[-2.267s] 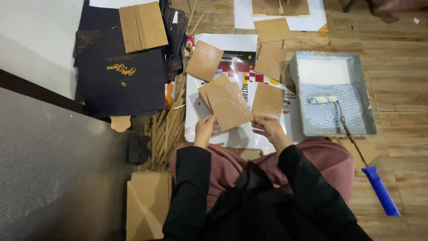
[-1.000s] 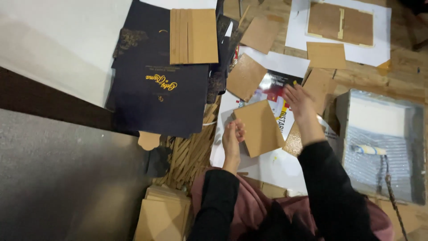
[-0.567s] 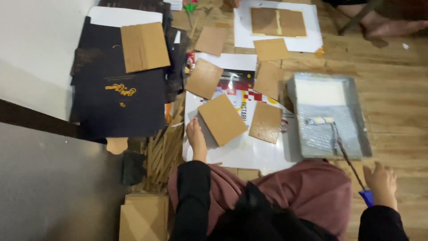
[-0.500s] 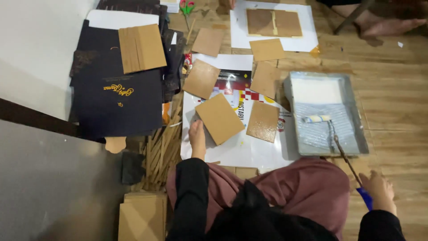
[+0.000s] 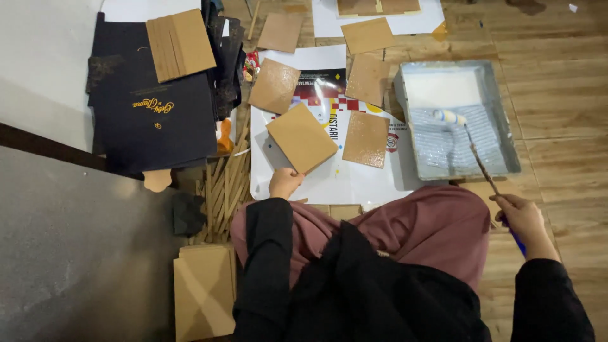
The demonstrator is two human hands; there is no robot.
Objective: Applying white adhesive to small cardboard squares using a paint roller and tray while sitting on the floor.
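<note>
The left hand [image 5: 285,182] is pinching the near corner of a brown cardboard square [image 5: 301,137], fingers closed on it, on the white poster sheet [image 5: 329,180]. The right hand [image 5: 524,218] is gripping the paint roller [image 5: 472,145] handle, fist shut; its long axis is pointing toward 11 o'clock, head resting in the grey paint tray [image 5: 506,145].
</note>
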